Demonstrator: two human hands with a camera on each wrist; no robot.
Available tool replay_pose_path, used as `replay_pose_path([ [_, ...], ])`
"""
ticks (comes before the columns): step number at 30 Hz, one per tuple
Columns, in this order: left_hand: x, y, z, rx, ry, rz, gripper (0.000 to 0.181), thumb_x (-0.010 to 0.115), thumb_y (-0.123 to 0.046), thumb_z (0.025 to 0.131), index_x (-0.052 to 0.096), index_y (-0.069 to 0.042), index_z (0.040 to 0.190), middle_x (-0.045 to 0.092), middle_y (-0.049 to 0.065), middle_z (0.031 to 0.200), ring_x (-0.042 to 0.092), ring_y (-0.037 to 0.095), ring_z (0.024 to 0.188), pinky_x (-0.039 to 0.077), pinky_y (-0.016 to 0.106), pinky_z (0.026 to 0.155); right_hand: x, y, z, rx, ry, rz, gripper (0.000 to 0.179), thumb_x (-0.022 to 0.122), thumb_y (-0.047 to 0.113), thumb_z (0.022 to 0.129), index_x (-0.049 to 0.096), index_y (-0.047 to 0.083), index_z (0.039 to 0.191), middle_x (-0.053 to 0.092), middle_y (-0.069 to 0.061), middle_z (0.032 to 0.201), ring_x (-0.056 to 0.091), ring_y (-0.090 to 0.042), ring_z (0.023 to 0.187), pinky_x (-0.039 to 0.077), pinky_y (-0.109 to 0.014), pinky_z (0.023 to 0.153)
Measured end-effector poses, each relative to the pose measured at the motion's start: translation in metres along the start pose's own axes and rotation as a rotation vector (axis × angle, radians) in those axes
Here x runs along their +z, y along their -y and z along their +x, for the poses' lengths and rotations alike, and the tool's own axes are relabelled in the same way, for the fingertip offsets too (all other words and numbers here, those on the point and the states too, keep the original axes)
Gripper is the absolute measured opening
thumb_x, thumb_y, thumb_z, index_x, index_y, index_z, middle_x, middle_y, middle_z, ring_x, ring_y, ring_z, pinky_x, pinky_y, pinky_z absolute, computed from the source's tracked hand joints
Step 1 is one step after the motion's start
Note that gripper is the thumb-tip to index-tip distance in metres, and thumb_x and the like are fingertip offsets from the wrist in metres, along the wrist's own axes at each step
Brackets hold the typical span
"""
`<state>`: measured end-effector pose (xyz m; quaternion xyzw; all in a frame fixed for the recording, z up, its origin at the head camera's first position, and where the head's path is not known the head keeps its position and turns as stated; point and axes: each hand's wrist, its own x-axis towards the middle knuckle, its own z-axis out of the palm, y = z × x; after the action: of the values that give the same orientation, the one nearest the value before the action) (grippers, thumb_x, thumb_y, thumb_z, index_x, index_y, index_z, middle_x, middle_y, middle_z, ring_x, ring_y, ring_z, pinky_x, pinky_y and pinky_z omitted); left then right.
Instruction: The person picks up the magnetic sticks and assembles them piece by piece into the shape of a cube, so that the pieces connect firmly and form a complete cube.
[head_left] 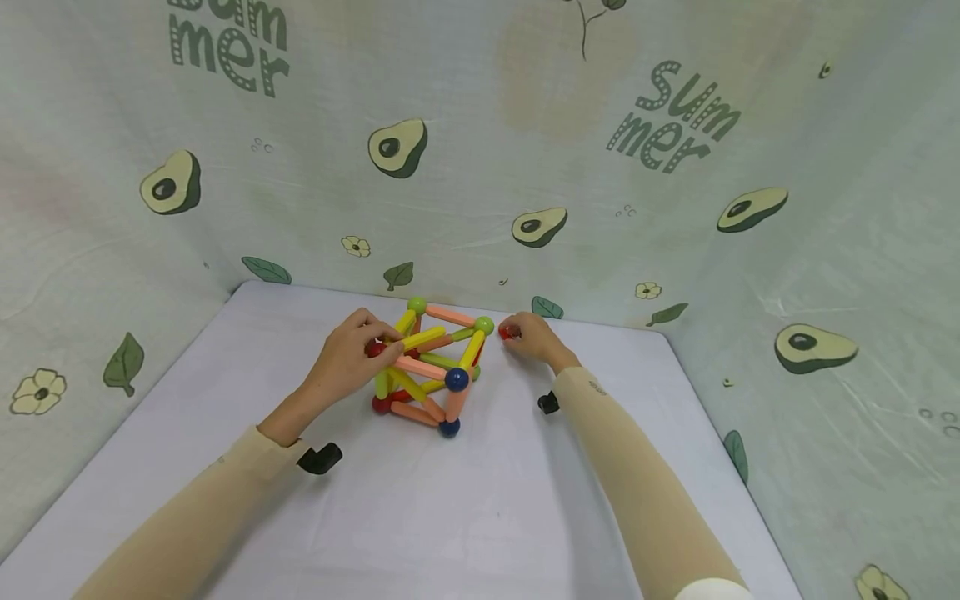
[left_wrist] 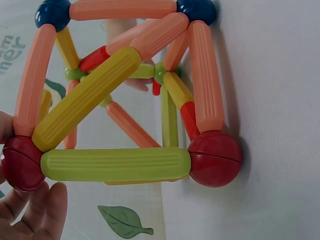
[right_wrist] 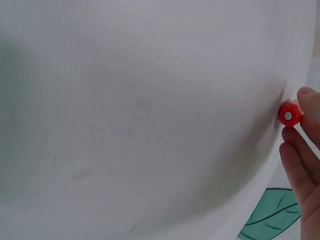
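A frame of magnetic rods and balls (head_left: 422, 367) stands on the table, with pink, yellow, lime and red rods joined by red, blue and green balls. My left hand (head_left: 337, 362) grips an upper red ball (left_wrist: 22, 162) at the frame's left corner, fingers on either side of it in the left wrist view. Right of the frame, my right hand (head_left: 532, 337) pinches a small red magnetic rod (right_wrist: 289, 114) between thumb and fingers. The rod's end, with a pale round dot, faces the right wrist camera. Most of its length is hidden by the fingers.
The white table (head_left: 480, 517) ends at the back against a hanging cloth (head_left: 465, 208) printed with avocados and leaves. More of this cloth encloses both sides. Black wrist devices (head_left: 320, 458) hang beneath both forearms.
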<state>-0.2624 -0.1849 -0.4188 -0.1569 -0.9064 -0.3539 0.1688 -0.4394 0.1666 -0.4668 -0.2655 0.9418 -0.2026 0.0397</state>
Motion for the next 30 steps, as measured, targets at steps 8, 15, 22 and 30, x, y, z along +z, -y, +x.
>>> replay_pose_path([
  [8, 0.0, -0.002, 0.001, 0.004, 0.002, -0.004, 0.019, 0.075, -0.025, 0.101, 0.081, -0.009, 0.11, 0.054, 0.005, 0.098, 0.051, 0.022, 0.084, 0.047, 0.034, 0.068, 0.004, -0.004, 0.0, 0.037, 0.004, -0.005, 0.031, 0.076, 0.006, 0.098, 0.074, 0.009, 0.129, 0.07, -0.008, 0.105, 0.061, -0.025, 0.096, 0.056, -0.037, 0.092],
  [15, -0.002, -0.003, 0.002, -0.007, 0.003, 0.006, 0.021, 0.074, -0.026, 0.101, 0.08, -0.009, 0.111, 0.055, 0.006, 0.099, 0.052, 0.023, 0.086, 0.048, 0.035, 0.07, -0.001, 0.001, -0.009, 0.068, 0.068, 0.017, 0.035, 0.074, 0.0, 0.096, 0.075, 0.008, 0.13, 0.072, -0.011, 0.117, 0.065, -0.027, 0.106, 0.057, -0.041, 0.1],
  [22, -0.001, -0.002, 0.001, 0.006, 0.007, 0.01, 0.021, 0.074, -0.026, 0.101, 0.08, -0.008, 0.11, 0.055, 0.006, 0.1, 0.052, 0.023, 0.086, 0.048, 0.035, 0.07, -0.005, 0.004, -0.026, 0.078, 0.136, 0.025, 0.03, 0.073, -0.001, 0.098, 0.075, 0.013, 0.124, 0.073, -0.01, 0.118, 0.065, -0.028, 0.108, 0.056, -0.043, 0.102],
  [30, -0.002, -0.001, -0.001, 0.014, 0.005, 0.013, 0.02, 0.074, -0.025, 0.101, 0.08, -0.008, 0.109, 0.056, 0.006, 0.101, 0.053, 0.022, 0.086, 0.049, 0.035, 0.071, -0.035, 0.026, -0.042, -0.019, 0.109, 0.018, 0.03, 0.074, 0.0, 0.098, 0.075, 0.009, 0.127, 0.073, -0.01, 0.119, 0.069, -0.029, 0.106, 0.059, -0.041, 0.097],
])
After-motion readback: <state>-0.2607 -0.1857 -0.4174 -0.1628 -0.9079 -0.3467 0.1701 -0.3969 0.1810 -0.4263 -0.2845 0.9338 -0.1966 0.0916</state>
